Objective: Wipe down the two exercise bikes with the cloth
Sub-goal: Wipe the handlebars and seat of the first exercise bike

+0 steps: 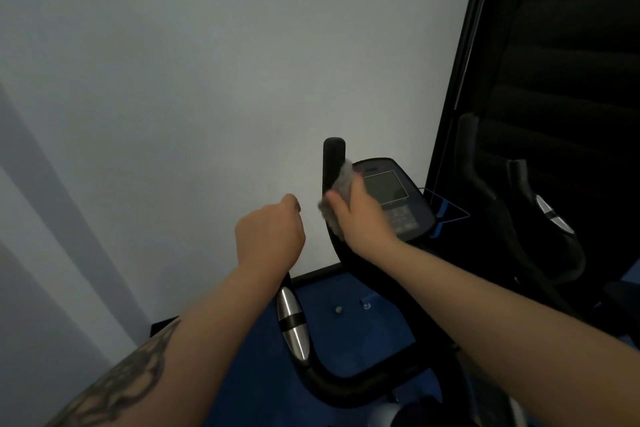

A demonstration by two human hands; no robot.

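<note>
The near exercise bike has black handlebars and a console [391, 198] with a dark screen. My right hand [363, 218] holds a grey cloth [337, 191] wrapped round the upright black grip [333, 154] just left of the console. My left hand [270, 232] is curled round the upper end of the left handlebar, which is hidden inside the fist. A silver sensor pad [291, 319] on that bar shows below my wrist. The second bike [519, 204] stands to the right, dark, with its own silver pad [550, 215].
A plain white wall [207, 80] rises close behind the bikes. A dark window or blind [571, 62] with a black frame fills the right side. The floor [332, 326] under the bikes is blue.
</note>
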